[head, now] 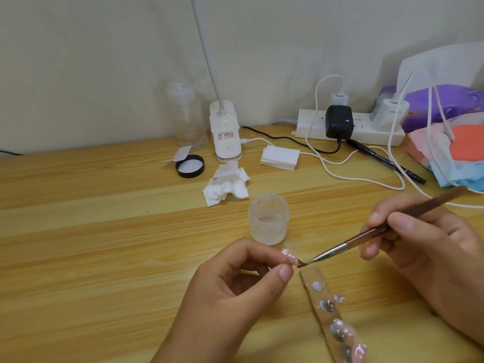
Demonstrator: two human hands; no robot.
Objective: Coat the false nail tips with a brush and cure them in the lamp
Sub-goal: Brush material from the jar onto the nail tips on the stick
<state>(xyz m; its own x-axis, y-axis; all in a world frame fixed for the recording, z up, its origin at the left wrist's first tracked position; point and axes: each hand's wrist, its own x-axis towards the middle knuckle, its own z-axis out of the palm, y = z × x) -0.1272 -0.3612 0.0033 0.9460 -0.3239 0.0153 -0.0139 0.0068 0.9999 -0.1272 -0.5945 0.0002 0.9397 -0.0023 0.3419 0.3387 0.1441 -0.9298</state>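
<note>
Wooden desk [104, 231]: left hand [235, 286] fingers [284, 272] pinch nail tip [290, 258]; right hand [424, 247] fingers pinch brush [362, 236], bristles touching tip.

Power strip [366, 137], crumpled tissue [222, 189]

Soft, even light fills the scene, moderately bright with a faint yellow-green cast. The wall [104, 61] dims slightly toward the upper left corner. Shadows are weak and diffuse: a darker patch sits under the curled fingers of the left hand [235, 289] at lower centre. Small glints show on the metal collar of the brush [366, 233] and on the wet nail tip [289, 258]. A blue light glows on the black adapter [338, 121]. The brush handle smears at right, the clear bottle [187, 119] looks hazy, and fine detail is soft throughout. The far edge of the table [91, 231] bows from the wide lens.
</note>
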